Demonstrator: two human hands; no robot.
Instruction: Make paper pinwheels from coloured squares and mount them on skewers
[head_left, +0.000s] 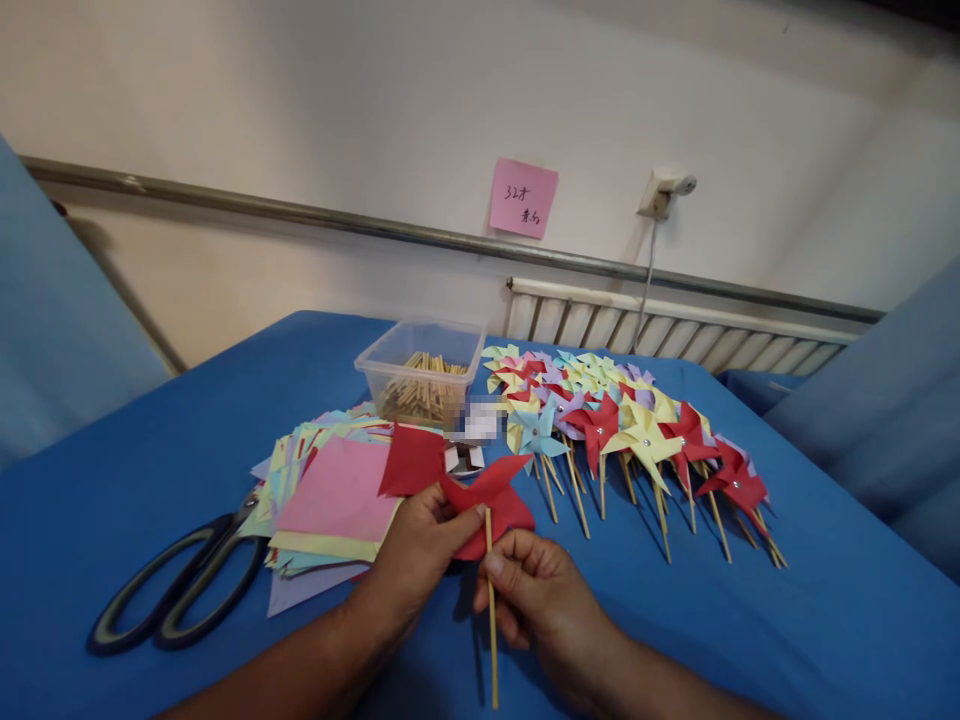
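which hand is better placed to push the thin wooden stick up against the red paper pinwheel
Right hand: it already pinches the thin wooden stick, whose tip meets the folded red paper pinwheel. The left hand is occupied holding the pinwheel.

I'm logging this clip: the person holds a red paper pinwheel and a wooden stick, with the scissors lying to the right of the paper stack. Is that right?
Not quite. In the head view the scissors lie to the left of the paper stack, not the right. The rest holds: the left hand holds the red paper pinwheel, the right hand the wooden stick.
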